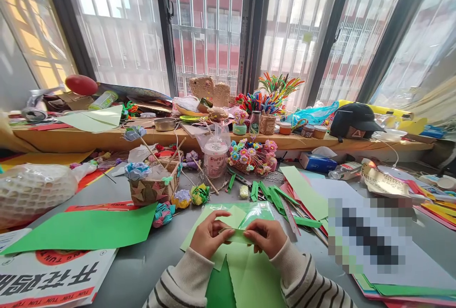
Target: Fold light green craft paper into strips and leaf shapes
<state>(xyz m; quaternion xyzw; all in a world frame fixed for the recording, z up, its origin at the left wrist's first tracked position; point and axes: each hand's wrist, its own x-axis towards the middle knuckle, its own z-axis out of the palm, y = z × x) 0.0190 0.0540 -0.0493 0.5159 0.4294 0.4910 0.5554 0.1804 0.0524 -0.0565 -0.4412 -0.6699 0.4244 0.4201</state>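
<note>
Green paper strip (238, 236) pinched at either end, left hand (209, 237) and right hand (268, 236) curled inward, grips closed, above counter (149, 255).

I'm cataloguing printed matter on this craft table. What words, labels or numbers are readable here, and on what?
"TUN TUN TUN TUN": red band along the edge of the white printed poster at lower left, seen upside down.
Large black Chinese characters on the same poster: upside down, not surely readable.
Blue tissue packet: print too small.
Clear bottle label: blurred.
Pixelated white sheet: unreadable.
</note>
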